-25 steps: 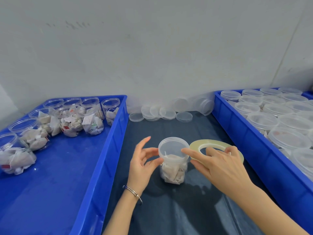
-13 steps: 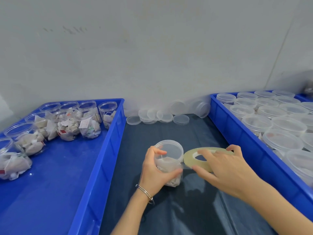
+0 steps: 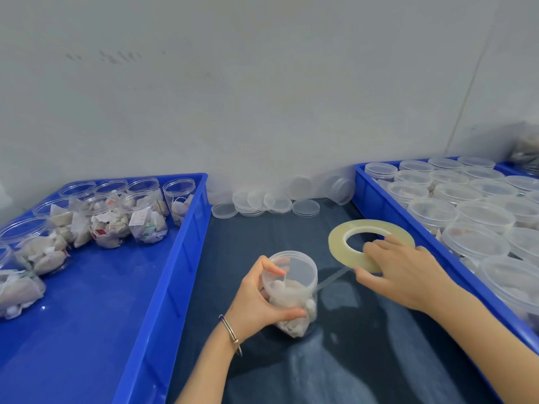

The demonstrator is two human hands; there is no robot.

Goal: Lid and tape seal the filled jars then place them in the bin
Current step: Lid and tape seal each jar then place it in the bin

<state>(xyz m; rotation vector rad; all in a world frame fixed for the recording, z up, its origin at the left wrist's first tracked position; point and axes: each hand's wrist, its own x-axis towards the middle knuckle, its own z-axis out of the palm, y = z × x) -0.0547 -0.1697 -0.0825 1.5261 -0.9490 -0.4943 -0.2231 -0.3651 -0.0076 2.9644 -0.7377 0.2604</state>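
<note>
Left hand: the left hand point(image 3: 256, 301) grips the jar point(image 3: 291, 293) round its side, thumb low on the body, fingertips curled over the lid's edge; a thin bracelet point(image 3: 232, 333) sits on the wrist
Jar: a clear lidded jar filled with pale sachets, tilted a little toward the right, its base on the dark mat point(image 3: 335, 360) between the two bins; a second ago the left hand was open beside it, half a second ago it was already wrapped round it
Right hand: the right hand point(image 3: 405, 275) holds the tape roll point(image 3: 370, 243), fingers curled through the core and over the near rim
Tape roll: a wide, flat, yellowish ring, now lifted and drawn away to the right of the jar; half a second ago it sat just beside the lid
Tape strip: a clear strip point(image 3: 332, 278) now runs taut from the roll's near edge down to the jar's lid seam, much longer than before
Left bin: the blue bin on the left point(image 3: 163, 287) holds open filled jars near its far end
Right bin: the blue bin on the right point(image 3: 388, 205) is packed with lidded jars
Spare lids: loose clear lids point(image 3: 262, 202) lie by the wall point(image 3: 262, 97) behind the mat
</note>
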